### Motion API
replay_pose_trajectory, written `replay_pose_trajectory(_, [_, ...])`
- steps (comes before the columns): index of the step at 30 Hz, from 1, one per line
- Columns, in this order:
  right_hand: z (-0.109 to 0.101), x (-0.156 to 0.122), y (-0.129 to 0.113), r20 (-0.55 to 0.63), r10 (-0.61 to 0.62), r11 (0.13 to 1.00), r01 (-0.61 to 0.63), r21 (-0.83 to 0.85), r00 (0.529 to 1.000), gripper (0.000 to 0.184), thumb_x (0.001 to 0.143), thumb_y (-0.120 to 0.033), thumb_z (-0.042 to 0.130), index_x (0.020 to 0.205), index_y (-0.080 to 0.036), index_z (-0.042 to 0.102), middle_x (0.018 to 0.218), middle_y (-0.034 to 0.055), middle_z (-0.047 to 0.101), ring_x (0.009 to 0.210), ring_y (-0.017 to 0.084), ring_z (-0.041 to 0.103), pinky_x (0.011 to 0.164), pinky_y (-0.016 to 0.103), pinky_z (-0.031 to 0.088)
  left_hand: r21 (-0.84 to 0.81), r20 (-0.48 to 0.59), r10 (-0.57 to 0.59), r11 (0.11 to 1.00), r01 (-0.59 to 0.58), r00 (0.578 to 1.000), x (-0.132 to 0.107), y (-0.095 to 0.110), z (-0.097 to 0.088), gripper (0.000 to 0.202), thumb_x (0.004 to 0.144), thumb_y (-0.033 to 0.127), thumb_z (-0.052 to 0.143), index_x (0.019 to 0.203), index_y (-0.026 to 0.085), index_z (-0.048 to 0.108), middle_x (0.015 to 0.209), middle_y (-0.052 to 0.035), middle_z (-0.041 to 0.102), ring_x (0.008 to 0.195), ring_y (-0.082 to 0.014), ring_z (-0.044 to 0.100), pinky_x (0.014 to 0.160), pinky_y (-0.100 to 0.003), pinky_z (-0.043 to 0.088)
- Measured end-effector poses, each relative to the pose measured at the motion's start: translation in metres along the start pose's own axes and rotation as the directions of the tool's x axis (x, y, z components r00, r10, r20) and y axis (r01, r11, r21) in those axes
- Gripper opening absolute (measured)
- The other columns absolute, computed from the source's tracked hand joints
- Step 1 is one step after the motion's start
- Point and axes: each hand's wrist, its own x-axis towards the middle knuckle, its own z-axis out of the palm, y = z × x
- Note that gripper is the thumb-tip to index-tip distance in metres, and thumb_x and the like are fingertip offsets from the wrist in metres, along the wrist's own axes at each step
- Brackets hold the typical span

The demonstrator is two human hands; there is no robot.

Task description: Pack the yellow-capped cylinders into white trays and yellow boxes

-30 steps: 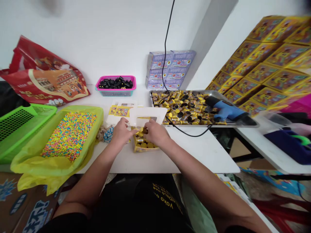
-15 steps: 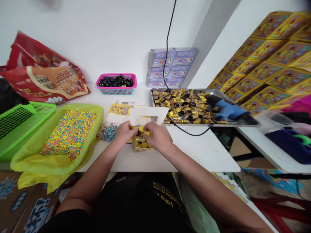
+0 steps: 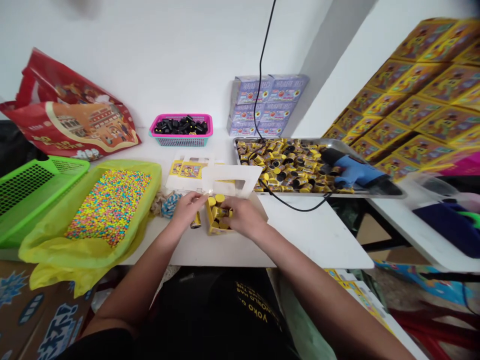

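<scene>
A small yellow cardboard box [image 3: 214,231] with a raised white lid [image 3: 247,175] stands on the white table before me. Inside it are several small yellow-capped canisters [image 3: 219,199], some upright and one lying across. My left hand [image 3: 185,210] is at the box's back left corner, thumb and fingertips closed on its edge. My right hand [image 3: 242,215] reaches in from the right, its fingers curled over a canister [image 3: 219,212] and partly hidden. One loose canister [image 3: 195,220] lies on the table between my left hand and the box.
A metal tray [image 3: 300,194] of canisters, with a blue-and-black tool [image 3: 354,170], lies back right under a hanging black cable [image 3: 260,65]. Left are a yellow-lined tray of colourful candy [image 3: 112,205] and a green basket [image 3: 22,205]. A pink-rimmed basket [image 3: 180,140] holds black pieces.
My right hand has shifted slightly right and lower in the box, uncovering upright canisters at the back. My left hand has moved a little down, and the loose canister beside it shows more fully.
</scene>
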Motion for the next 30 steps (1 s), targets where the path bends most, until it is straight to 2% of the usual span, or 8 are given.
replay_pose_trajectory(5, [-0.002,0.002,-0.001,0.016,0.066,0.987,-0.068,0.147,0.998,0.023,0.070,-0.015,0.077,0.092,-0.022,0.072,0.091,-0.0011,0.075,0.083,0.018,0.068,0.073,0.026,0.048,-0.064,-0.091,-0.027,0.998,0.022,0.995,-0.010,0.005,0.005,0.047,0.077,0.058,0.069,0.102,0.019,0.067,0.066,0.0037,0.058,0.069,-0.0161,0.060,0.070,-0.028,0.046])
replay_pose_trajectory(13, [0.012,0.011,-0.032,0.113,0.124,0.979,-0.102,-0.177,0.986,0.026,0.077,-0.024,0.076,0.102,-0.018,0.074,0.104,0.0097,0.076,0.092,0.024,0.069,0.071,0.029,0.042,-0.182,-0.207,0.057,0.979,-0.096,0.977,-0.013,0.011,0.012,0.040,0.078,0.060,0.067,0.077,0.020,0.065,0.064,0.0020,0.059,0.063,-0.0150,0.054,0.065,-0.028,0.044])
replay_pose_trajectory(17, [0.008,0.009,-0.025,0.043,0.123,0.990,-0.119,-0.077,0.992,0.022,0.075,-0.020,0.074,0.097,-0.019,0.074,0.102,0.0089,0.076,0.090,0.023,0.068,0.074,0.030,0.045,-0.210,-0.242,0.061,0.971,-0.114,0.968,-0.017,0.017,0.008,0.037,0.076,0.057,0.070,0.076,0.020,0.065,0.062,0.0022,0.058,0.061,-0.0143,0.053,0.061,-0.027,0.043])
replay_pose_trajectory(20, [-0.003,0.006,-0.014,-0.084,0.176,0.965,-0.155,0.212,0.981,0.011,0.074,-0.026,0.073,0.084,-0.021,0.070,0.086,0.0048,0.074,0.080,0.021,0.066,0.070,0.030,0.047,-0.221,-0.310,0.115,0.957,-0.189,0.944,-0.024,0.029,0.006,0.034,0.079,0.053,0.070,0.074,0.020,0.064,0.063,0.0025,0.058,0.061,-0.0132,0.053,0.061,-0.026,0.045])
replay_pose_trajectory(22, [-0.011,0.005,-0.008,-0.088,0.285,0.812,-0.191,0.551,0.954,0.014,0.074,-0.035,0.069,0.078,-0.022,0.067,0.075,0.0028,0.070,0.072,0.020,0.063,0.060,0.029,0.046,-0.209,-0.326,0.169,0.947,-0.245,0.930,-0.030,0.038,0.007,0.033,0.082,0.051,0.068,0.073,0.020,0.063,0.063,0.0027,0.058,0.060,-0.0122,0.052,0.060,-0.025,0.044])
replay_pose_trajectory(24, [-0.019,0.004,-0.007,0.032,0.360,0.504,-0.223,0.834,0.932,0.017,0.070,-0.037,0.065,0.077,-0.021,0.065,0.073,0.0033,0.068,0.070,0.021,0.064,0.052,0.028,0.044,-0.196,-0.284,0.232,0.936,-0.293,0.930,-0.036,0.045,0.011,0.032,0.086,0.049,0.066,0.074,0.020,0.063,0.063,0.0030,0.057,0.058,-0.0111,0.051,0.058,-0.024,0.043])
replay_pose_trajectory(27, [-0.022,0.001,-0.013,0.135,0.363,0.113,-0.187,0.976,0.922,0.022,0.064,-0.032,0.062,0.080,-0.018,0.067,0.080,0.0072,0.071,0.076,0.022,0.067,0.055,0.029,0.048,-0.107,-0.087,0.345,0.929,-0.353,0.934,-0.044,0.053,0.020,0.023,0.084,0.043,0.071,0.084,0.020,0.069,0.065,0.0038,0.059,0.056,-0.0102,0.051,0.056,-0.023,0.041])
replay_pose_trajectory(30, [-0.016,-0.003,-0.023,0.070,0.368,0.023,-0.085,0.996,0.927,0.023,0.065,-0.032,0.061,0.083,-0.018,0.068,0.084,0.0081,0.071,0.083,0.023,0.067,0.066,0.032,0.053,0.030,0.092,0.420,0.905,-0.424,0.903,-0.049,0.057,0.028,0.020,0.075,0.032,0.081,0.087,0.020,0.072,0.071,0.0021,0.066,0.059,-0.0110,0.056,0.058,-0.024,0.042])
